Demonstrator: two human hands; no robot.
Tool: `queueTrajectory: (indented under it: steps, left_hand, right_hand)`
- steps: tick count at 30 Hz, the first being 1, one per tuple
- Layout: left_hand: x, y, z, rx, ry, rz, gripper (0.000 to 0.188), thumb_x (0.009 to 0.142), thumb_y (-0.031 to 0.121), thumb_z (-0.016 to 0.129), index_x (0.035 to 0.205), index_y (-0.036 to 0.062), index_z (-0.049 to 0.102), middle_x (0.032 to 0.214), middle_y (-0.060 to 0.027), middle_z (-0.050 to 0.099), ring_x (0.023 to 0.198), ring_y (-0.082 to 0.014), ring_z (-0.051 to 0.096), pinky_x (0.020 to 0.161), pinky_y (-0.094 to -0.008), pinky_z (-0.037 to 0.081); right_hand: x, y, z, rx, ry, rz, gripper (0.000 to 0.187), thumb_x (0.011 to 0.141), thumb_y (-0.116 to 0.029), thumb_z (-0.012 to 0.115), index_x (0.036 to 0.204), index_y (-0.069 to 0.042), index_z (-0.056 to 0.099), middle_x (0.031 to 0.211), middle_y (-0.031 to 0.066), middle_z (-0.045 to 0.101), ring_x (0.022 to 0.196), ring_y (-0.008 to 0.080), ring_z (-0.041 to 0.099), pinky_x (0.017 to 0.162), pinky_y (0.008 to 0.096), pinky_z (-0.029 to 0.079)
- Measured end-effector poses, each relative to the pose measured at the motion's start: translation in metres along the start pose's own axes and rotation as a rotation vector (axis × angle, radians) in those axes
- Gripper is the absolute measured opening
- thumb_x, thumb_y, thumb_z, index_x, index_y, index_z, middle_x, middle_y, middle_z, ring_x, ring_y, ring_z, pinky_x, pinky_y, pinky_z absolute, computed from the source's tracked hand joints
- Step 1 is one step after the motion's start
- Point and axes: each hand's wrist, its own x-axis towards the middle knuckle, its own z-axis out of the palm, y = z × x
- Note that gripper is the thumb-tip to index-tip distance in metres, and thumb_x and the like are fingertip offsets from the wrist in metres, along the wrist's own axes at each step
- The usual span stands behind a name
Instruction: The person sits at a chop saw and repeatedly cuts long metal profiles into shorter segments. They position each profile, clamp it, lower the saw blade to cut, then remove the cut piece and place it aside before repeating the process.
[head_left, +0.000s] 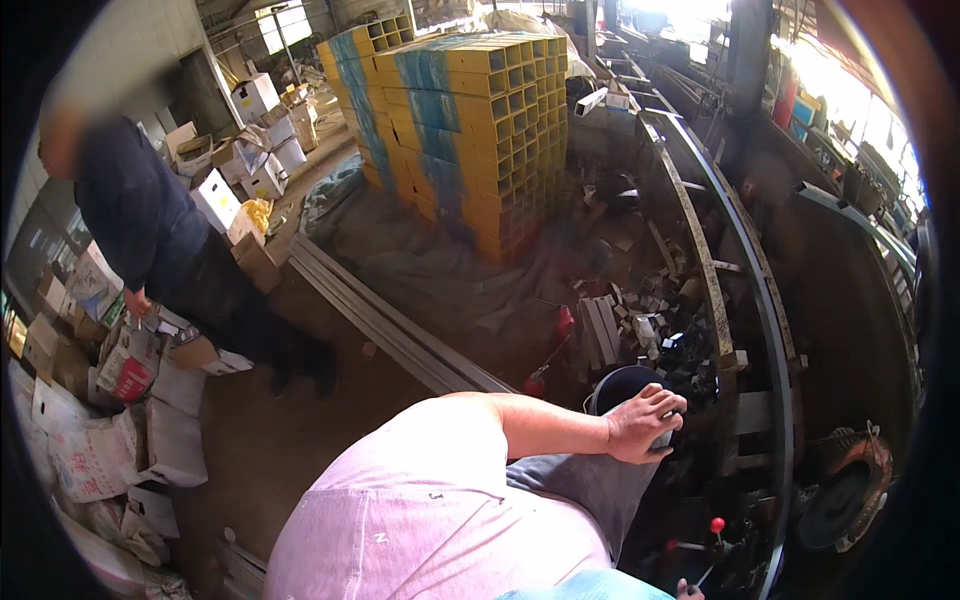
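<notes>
Your left hand (638, 430) is right of centre in the frame, half open, its fingers bent and a gap showing between them and the thumb; it appears to rest at the knee end of your grey trousers (595, 490), and whatever lies under the palm is hidden. Of your right hand (688, 591) only a small part shows at the lower edge, right of the middle, next to the shaft of a lever (706, 573); you cannot tell from this view whether its fingers close on it. That lever stands at the lower right, tilted, thin and pale metal, with a round, glossy red knob (717, 525) on its upper end; a second, darker red knob (672, 546) sits just left of it on a short bar. Your pink shirt (420, 510) fills the lower middle. A dark round container (622, 385) is just behind your left hand, long metal rails (745, 235) curve down the right side, and yellow square tubes (470, 110) with blue wrapping are stacked at the upper middle. At the left, a co-worker (165, 215) in dark clothes stands beside cardboard boxes (178, 440).
</notes>
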Motion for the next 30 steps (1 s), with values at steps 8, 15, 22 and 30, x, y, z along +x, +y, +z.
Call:
queueTrajectory:
  steps: [8, 15, 22, 30]
  left_hand:
    - [0.007, 0.004, 0.006, -0.055, -0.013, 0.023, 0.049, 0.082, 0.033, 0.087, 0.119, 0.0123, 0.062, 0.141, -0.0151, 0.055, 0.13, -0.0371, 0.055, 0.113, -0.0544, 0.04]
    - [0.012, 0.003, 0.003, -0.009, -0.124, -0.062, 0.05, 0.078, 0.034, 0.089, 0.119, 0.0119, 0.069, 0.145, -0.0154, 0.059, 0.133, -0.0397, 0.056, 0.113, -0.0567, 0.043]
    - [0.034, 0.024, 0.045, -0.075, -0.164, 0.066, 0.047, 0.078, 0.029, 0.089, 0.117, 0.0119, 0.069, 0.142, -0.0145, 0.061, 0.133, -0.037, 0.057, 0.113, -0.0532, 0.04]
    - [0.061, 0.064, 0.079, -0.228, -0.215, 0.125, 0.05, 0.077, 0.027, 0.092, 0.118, 0.0091, 0.07, 0.139, -0.0151, 0.065, 0.132, -0.0376, 0.06, 0.112, -0.0525, 0.044]
  right_hand:
    - [-0.039, -0.005, 0.029, -0.33, 0.059, -0.107, 0.072, 0.101, -0.066, 0.073, 0.128, 0.0, 0.079, 0.121, 0.0239, 0.077, 0.098, 0.0424, 0.074, 0.09, 0.0531, 0.059]
    - [-0.012, -0.087, -0.007, 0.035, -0.558, 0.001, 0.13, 0.073, -0.069, 0.095, 0.162, 0.012, 0.046, 0.168, 0.0385, 0.044, 0.158, 0.0422, 0.048, 0.129, 0.0446, 0.043]
    - [0.001, -0.121, 0.042, 0.025, -0.263, -0.018, 0.122, 0.081, -0.068, 0.088, 0.173, -0.008, 0.034, 0.176, 0.0384, 0.028, 0.164, 0.0533, 0.031, 0.136, 0.0535, 0.03]
    - [-0.124, -0.178, -0.12, 0.138, -0.255, -0.185, 0.067, 0.095, -0.065, 0.076, 0.138, -0.014, 0.076, 0.122, 0.0122, 0.082, 0.121, 0.0335, 0.076, 0.1, 0.0495, 0.061]
